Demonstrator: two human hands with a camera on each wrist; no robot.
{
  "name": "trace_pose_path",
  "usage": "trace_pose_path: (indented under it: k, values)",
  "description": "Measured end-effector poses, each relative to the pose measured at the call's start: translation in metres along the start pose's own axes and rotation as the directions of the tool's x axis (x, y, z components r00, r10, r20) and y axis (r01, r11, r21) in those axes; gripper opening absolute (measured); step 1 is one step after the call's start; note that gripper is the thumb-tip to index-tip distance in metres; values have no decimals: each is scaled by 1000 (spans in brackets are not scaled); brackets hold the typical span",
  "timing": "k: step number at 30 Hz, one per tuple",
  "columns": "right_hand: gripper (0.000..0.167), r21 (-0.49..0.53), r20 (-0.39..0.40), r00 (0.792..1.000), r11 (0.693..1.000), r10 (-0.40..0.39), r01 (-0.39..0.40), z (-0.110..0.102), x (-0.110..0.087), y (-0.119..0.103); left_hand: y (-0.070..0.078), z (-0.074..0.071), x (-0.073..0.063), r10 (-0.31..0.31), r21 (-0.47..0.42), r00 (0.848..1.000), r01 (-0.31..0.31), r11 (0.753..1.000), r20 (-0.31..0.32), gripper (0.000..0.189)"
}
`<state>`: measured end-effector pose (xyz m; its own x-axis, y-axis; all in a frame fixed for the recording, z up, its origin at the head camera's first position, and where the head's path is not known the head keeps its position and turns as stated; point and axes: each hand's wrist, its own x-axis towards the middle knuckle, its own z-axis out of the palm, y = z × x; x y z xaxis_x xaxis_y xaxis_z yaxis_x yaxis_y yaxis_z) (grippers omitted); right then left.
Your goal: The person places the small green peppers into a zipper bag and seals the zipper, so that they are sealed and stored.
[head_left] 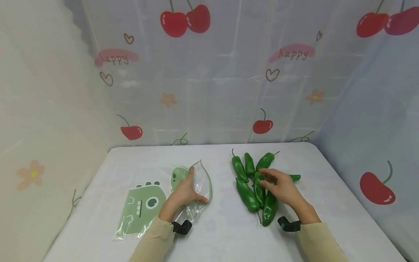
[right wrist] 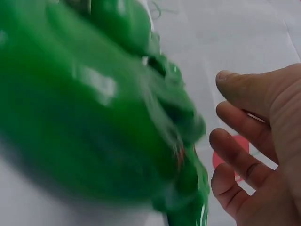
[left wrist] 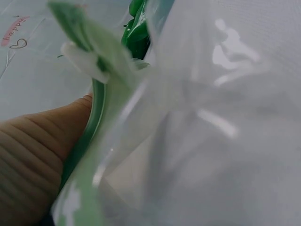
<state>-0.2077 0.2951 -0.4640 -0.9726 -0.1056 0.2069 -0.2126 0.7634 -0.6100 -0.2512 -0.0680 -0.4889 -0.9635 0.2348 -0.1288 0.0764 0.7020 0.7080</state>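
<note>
Left hand (head_left: 184, 191), fingers spread, touching plastic bag (head_left: 203, 185) at left; right hand (head_left: 280, 186), relaxed, empty, near green peppers (head_left: 247, 197), right; bag could collapse if spread slackens.

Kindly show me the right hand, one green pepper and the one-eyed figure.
Right hand (head_left: 284, 187): head view, back of hand.
Green pepper (head_left: 247, 195): head view, middle of body.
One-eyed figure (head_left: 147, 216): head view, below eye.

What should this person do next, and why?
Perhaps curl the right hand round the nearest pepper: it looks empty and is right by it, while the left hand is spread at a bag.
</note>
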Motion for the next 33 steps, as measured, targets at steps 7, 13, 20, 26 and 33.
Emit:
trace_pose_path:
  k: [7,13,20,26,33]
  values:
    - [45,-44,-53,998,998,37,-39,-16,-4,26,-1,0,0,0,-2,1000,0,1000,1,150]
    - [44,-74,-91,994,995,64,-71,-30,-5,47,1,-2,1,7,19,1000,-7,1000,-7,151]
    - [52,-88,-92,991,990,102,-110,-42,-5,70,2,-4,0,26,29,999,-25,999,-21,151]
    - [64,-80,-30,983,980,183,-185,-46,-4,86,2,-5,-2,35,32,999,-34,999,-29,150]
    - [76,-54,28,959,958,282,-280,-43,-5,101,7,-7,-4,51,34,998,-50,998,-25,149]
